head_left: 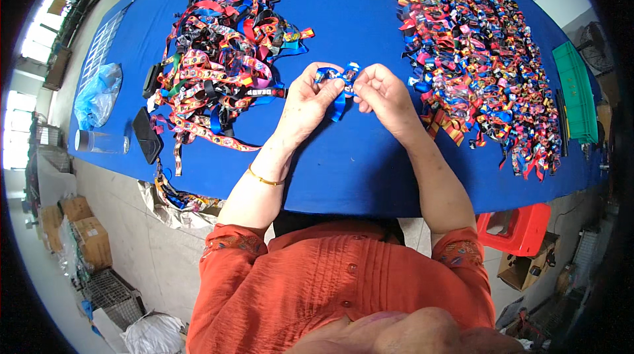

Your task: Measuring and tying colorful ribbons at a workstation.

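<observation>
A short blue printed ribbon strap (339,107) is bunched between my two hands above the middle of the table. My left hand (307,102) pinches it between thumb and fingers, and one blue end hangs down below. My right hand (388,98) has its fingers closed on the strap's other side. To the left lies a tangled heap of printed straps (211,63) in red, pink, black and blue. On the right, many folded or knotted straps (475,57) lie in dense rows.
A blue cloth (350,176) covers the table. At its left are a phone (146,136), a clear jar (102,142), a blue plastic bag (99,96) and a white wire grid (102,43). A green crate (574,93) stands at the right edge, with a red stool (522,230) below.
</observation>
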Demonstrator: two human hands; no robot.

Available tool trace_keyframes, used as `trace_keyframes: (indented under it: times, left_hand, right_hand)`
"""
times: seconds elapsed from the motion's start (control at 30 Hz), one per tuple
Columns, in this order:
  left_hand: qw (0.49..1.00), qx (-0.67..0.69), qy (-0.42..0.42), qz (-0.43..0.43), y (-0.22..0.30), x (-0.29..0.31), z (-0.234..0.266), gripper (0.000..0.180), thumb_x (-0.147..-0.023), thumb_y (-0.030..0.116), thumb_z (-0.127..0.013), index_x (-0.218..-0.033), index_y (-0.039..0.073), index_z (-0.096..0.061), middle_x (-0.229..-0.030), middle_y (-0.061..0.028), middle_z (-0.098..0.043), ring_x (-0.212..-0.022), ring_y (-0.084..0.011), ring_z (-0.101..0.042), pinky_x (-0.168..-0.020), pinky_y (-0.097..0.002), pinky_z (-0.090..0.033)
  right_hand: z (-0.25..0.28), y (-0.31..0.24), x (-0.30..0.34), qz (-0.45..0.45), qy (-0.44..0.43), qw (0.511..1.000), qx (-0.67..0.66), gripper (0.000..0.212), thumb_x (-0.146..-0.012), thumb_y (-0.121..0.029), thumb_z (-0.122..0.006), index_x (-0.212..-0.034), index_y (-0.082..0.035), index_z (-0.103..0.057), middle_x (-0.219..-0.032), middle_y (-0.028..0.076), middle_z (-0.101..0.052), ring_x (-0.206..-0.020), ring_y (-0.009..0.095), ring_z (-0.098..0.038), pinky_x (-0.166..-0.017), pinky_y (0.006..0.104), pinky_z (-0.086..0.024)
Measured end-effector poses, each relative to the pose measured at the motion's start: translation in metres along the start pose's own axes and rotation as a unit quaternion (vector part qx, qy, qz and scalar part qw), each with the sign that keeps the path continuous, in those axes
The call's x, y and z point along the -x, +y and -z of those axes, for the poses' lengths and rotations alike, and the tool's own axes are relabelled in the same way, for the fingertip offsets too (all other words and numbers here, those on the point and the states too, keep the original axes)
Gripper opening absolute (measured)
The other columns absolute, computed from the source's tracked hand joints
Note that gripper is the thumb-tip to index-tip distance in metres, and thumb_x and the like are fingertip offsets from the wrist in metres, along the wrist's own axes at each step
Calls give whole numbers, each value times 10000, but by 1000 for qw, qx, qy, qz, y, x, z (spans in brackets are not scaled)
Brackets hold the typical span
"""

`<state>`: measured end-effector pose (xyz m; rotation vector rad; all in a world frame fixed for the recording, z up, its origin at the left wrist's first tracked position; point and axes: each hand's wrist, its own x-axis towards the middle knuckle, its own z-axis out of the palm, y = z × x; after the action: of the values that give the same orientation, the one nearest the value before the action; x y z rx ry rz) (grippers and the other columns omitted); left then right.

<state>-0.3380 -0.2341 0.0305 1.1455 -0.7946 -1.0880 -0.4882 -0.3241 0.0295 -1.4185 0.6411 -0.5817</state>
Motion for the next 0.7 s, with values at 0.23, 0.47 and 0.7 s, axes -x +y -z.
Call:
trace_keyframes:
  times: [0.23, 0.47, 0.7]
  left_hand:
    - [999, 18, -39, 2, -1, -1, 2, 237, -915, 54, -634, -1132, 8, -552, -924, -52, -658, -828, -84, -614, -730, -227, -502]
    - [997, 39, -66, 5, -6, -4, 4, 181, -919, 50, -622, -1066, -22, -544, -865, -109, -668, -749, -141, -625, -705, -264, -510]
    - [985, 101, -104, 97, -3, -5, 11, 165, -921, 115, -569, -865, -33, -616, -749, -148, -664, -635, -198, -624, -676, -336, -529]
  right_hand:
    - [1, 9, -4, 42, 17, 999, -12, 109, -914, -113, -623, -934, -20, -569, -767, 13, -607, -684, 58, -568, -599, 214, -458]
    - [6, 9, -7, 39, 36, 998, -19, 129, -923, -144, -621, -902, -25, -575, -800, 27, -624, -681, 60, -562, -595, 215, -458]
    - [-2, 1, -1, 49, 8, 998, -43, 102, -929, -122, -609, -898, -40, -556, -784, 2, -595, -683, 58, -530, -609, 212, -429]
